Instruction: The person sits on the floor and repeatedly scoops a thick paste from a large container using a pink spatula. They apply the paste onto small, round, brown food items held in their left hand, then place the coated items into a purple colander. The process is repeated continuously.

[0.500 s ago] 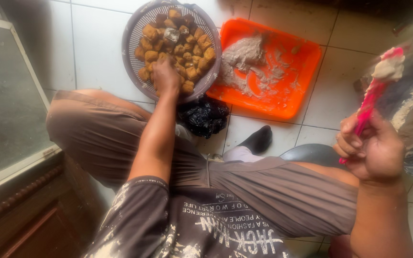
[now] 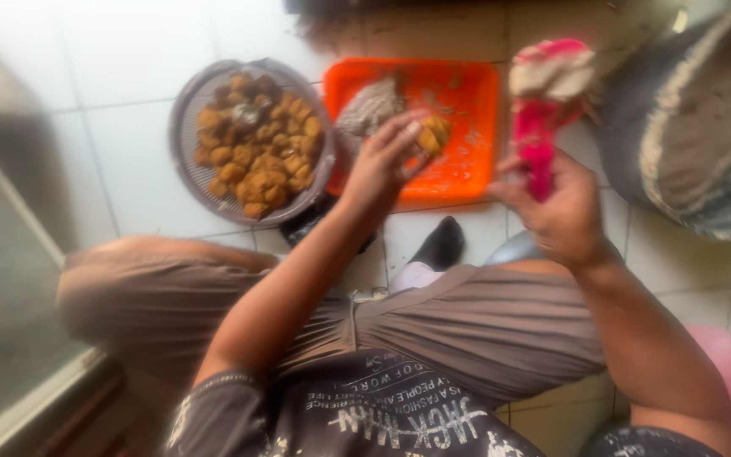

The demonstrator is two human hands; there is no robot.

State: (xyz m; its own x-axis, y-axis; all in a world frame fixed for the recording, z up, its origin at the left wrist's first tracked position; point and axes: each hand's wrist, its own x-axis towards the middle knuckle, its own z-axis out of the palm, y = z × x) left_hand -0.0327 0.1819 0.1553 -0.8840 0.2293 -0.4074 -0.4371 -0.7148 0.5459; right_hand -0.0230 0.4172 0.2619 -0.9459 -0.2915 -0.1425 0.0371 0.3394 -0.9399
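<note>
View from above of a person sitting low over a floor [image 2: 120, 161] of pale square tiles with dark grout lines; the picture is blurred by motion. On the floor ahead lies a round grey sieve-like tray [image 2: 186, 144] heaped with golden-brown fried pieces [image 2: 257, 144]. Just beside it, to the right, sits an orange rectangular tray [image 2: 467, 161] scattered with pale crumbs and a greyish mound. At the far right stands a large dark basin [image 2: 704, 144] smeared with pale batter. A glass-fronted frame runs along the left edge.

The left hand [image 2: 382, 165] is held over the orange tray, its fingers [image 2: 412, 135] curled closed around one golden-brown fried piece [image 2: 435, 133], which shows at the fingertips. The right hand [image 2: 556, 207] is raised near the basin, fingers wrapped tightly round the handle of a pink spatula [image 2: 539, 127] held upright, its head coated in pale batter. Brown-clad knees fill the lower frame.
</note>
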